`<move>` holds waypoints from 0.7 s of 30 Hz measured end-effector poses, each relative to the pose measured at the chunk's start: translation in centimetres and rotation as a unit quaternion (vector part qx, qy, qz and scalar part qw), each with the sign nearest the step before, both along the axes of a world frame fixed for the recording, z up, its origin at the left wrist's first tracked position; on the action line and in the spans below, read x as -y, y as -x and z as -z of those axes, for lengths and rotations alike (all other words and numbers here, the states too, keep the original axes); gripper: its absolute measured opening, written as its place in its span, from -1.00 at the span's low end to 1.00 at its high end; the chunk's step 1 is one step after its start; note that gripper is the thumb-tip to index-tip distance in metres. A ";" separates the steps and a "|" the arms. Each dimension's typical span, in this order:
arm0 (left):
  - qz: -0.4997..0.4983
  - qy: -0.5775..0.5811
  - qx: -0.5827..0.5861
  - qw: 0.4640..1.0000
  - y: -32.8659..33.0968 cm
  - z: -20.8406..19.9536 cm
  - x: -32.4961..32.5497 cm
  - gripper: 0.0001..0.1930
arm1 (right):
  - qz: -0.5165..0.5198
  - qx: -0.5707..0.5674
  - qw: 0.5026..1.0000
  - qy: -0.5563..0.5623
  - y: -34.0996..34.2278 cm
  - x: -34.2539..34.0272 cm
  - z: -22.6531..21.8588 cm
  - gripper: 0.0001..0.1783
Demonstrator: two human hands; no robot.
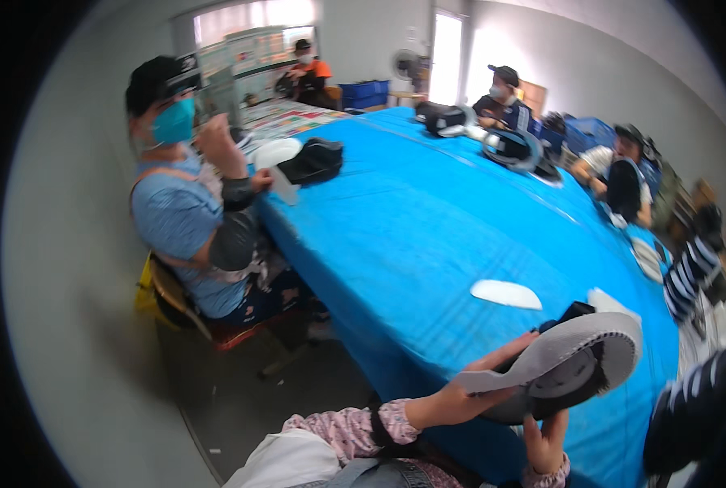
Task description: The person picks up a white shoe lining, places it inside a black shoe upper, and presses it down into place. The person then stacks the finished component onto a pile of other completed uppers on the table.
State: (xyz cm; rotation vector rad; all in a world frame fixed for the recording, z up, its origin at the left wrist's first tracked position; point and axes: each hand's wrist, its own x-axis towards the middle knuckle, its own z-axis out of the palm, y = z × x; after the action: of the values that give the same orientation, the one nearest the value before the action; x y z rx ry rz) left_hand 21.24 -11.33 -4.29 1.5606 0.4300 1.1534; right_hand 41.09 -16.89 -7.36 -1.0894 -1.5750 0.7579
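Observation:
Over the table's near edge, my left hand grips a cap with a dark inside and a light grey band along its rim. The cap is tilted, and part of its inside faces me. Most of my left fingers lie behind it. My right hand is at the cap's lower edge, thumb and finger raised against it; the exact contact there is hard to make out. Beyond the cap, a flat white oval piece lies on the blue table cover. Another white piece shows partly behind the cap.
A masked person sits at the table's left side, holding a pale piece. Dark caps and more headwear lie farther along the table. Other people sit at the far end and right side. A black-and-white striped item stands close on my right.

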 end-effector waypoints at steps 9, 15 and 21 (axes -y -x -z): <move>-0.250 -0.028 0.125 0.960 3.6 -0.3 -5.2 -0.82 | -0.025 0.078 0.993 -0.080 4.0 -5.4 -5.4 -0.55; -0.264 -0.019 0.088 0.960 4.3 1.2 -5.2 -0.81 | -0.007 0.052 0.998 -0.046 5.2 -7.9 -5.2 -0.77; -0.250 0.023 0.092 0.964 4.8 2.0 -5.1 -0.81 | -0.058 0.100 0.993 0.035 5.5 -7.1 -6.1 -0.70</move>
State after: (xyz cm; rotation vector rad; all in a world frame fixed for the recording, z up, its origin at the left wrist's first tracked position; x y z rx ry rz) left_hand 16.44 -6.19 -6.26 1.3212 0.7470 1.6457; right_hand 35.58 -9.79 -1.28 -1.1622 -1.8049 0.8066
